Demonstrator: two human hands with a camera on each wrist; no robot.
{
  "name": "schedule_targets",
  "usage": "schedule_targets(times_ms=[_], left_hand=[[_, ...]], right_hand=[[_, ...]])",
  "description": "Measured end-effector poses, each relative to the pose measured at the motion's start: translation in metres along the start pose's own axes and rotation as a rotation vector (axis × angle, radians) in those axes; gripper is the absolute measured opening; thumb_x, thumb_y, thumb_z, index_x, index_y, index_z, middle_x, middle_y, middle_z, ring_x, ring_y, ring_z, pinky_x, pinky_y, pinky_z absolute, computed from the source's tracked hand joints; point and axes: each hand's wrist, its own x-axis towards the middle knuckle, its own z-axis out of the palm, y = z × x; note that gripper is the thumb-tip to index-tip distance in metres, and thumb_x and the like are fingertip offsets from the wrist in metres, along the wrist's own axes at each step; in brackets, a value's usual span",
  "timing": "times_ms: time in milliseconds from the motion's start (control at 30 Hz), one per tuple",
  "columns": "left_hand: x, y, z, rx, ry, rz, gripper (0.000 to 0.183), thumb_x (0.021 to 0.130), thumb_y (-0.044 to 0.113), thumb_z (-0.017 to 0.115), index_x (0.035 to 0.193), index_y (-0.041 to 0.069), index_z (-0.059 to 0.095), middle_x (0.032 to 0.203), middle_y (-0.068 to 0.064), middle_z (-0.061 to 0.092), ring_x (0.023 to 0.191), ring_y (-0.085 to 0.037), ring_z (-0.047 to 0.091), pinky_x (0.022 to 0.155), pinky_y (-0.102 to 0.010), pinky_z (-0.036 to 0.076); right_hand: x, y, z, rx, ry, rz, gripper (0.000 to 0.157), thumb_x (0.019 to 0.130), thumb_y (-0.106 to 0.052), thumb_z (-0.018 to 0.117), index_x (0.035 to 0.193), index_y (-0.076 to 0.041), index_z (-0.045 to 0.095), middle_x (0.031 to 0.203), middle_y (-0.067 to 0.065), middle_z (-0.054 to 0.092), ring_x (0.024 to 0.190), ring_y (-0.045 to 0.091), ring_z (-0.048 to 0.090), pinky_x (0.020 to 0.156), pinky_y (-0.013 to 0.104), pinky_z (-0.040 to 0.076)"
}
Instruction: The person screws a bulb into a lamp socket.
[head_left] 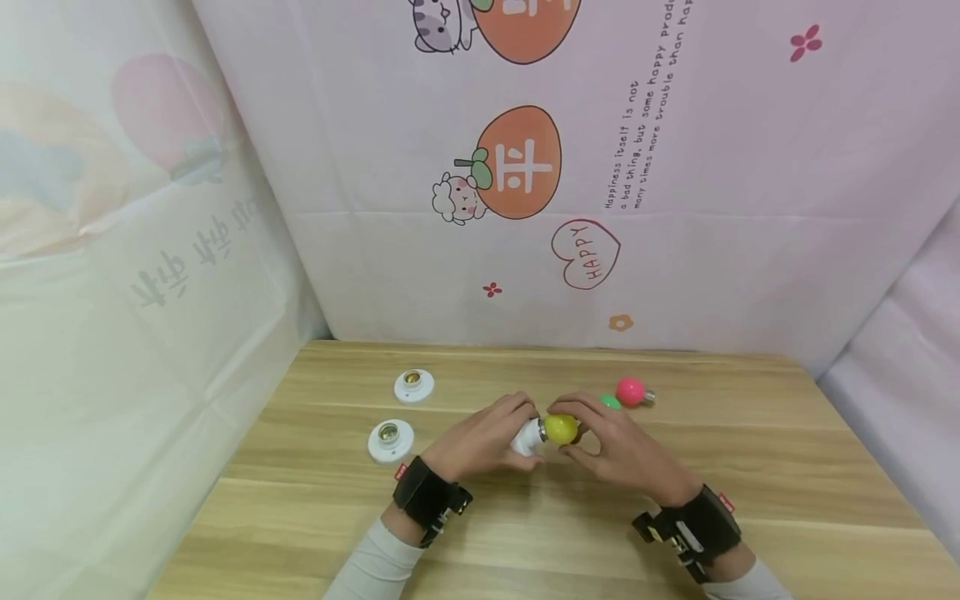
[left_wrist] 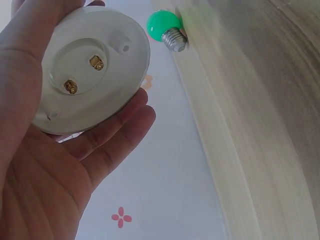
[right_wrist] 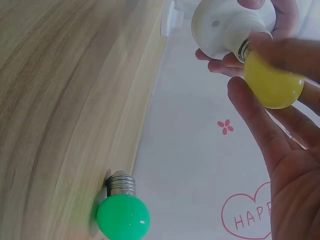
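My left hand (head_left: 491,437) grips a round white lamp socket (head_left: 528,438) by its rim, tipped on its side above the table. The left wrist view shows the underside of the socket base (left_wrist: 120,65) with two brass screws. Fingers and thumb of my right hand (head_left: 618,446) surround a yellow light bulb (head_left: 561,428) and pinch it. In the right wrist view the metal screw end of the yellow bulb (right_wrist: 275,85) sits at the socket's mouth, with a bit of thread showing. The right thumb is blurred there.
A green bulb (right_wrist: 123,217) lies on the wooden table (head_left: 510,550) just beyond my right hand, beside a pink bulb (head_left: 631,392). Two more white sockets (head_left: 390,440) stand on the left with their openings up. Printed cloth (head_left: 375,275) hangs behind the table.
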Motion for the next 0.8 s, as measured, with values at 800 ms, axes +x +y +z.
schedule_targets(times_ms=[800], left_hand=[[0.0024, 0.0032, -0.0016, 0.02, -0.012, 0.038, 0.043, 0.082, 0.044, 0.069, 0.108, 0.014, 0.053, 0.104, 0.01, 0.043, 0.09, -0.001, 0.039, 0.076, -0.01, 0.042]], right_hand=[[-0.0035, -0.0024, -0.003, -0.038, -0.053, 0.111, 0.05, 0.09, -0.04, 0.066, 0.13, -0.012, 0.056, 0.103, -0.008, 0.06, 0.075, 0.006, 0.055, 0.058, 0.02, 0.051]])
